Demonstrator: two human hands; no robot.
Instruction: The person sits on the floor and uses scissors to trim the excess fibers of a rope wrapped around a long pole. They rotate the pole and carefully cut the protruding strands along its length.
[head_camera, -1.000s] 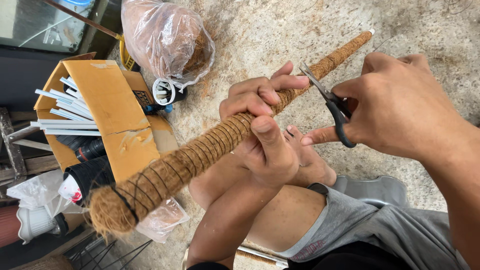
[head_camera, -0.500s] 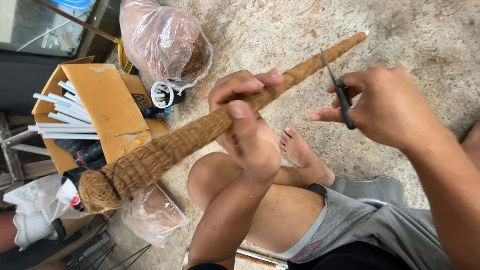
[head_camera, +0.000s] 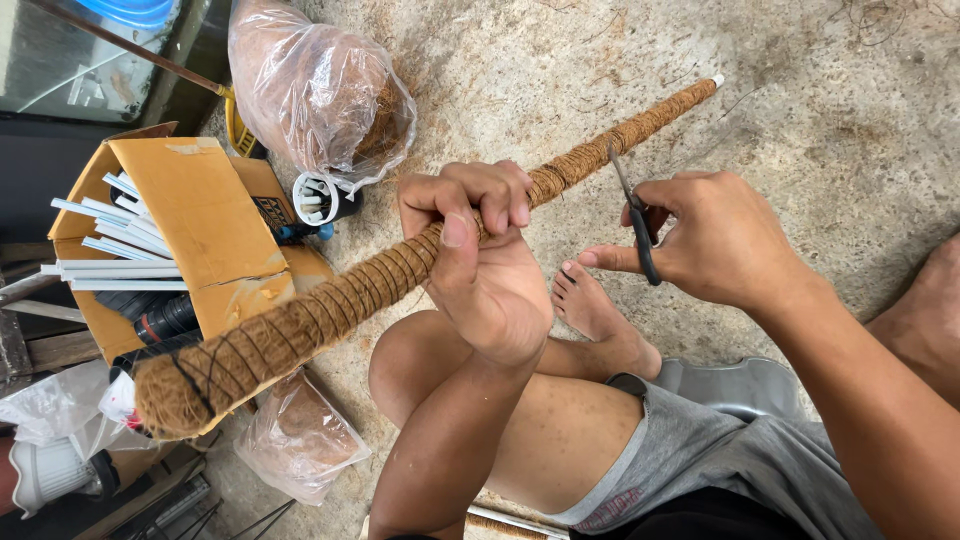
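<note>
The left hand (head_camera: 480, 260) squeezes the fuzzy brown pole (head_camera: 400, 270). The right hand (head_camera: 715, 240) grips black scissors (head_camera: 635, 215) beside it.

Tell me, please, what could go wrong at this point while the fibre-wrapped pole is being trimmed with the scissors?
The scissors in the right hand point blade-up close to the left hand that grips the fibre-wrapped pole; a slip might nick those fingers. The blades also sit right by the black binding thread, so a careless snip could cut it and loosen the wrap. A bare foot lies below the scissors, so a dropped pair could land on it.
</note>
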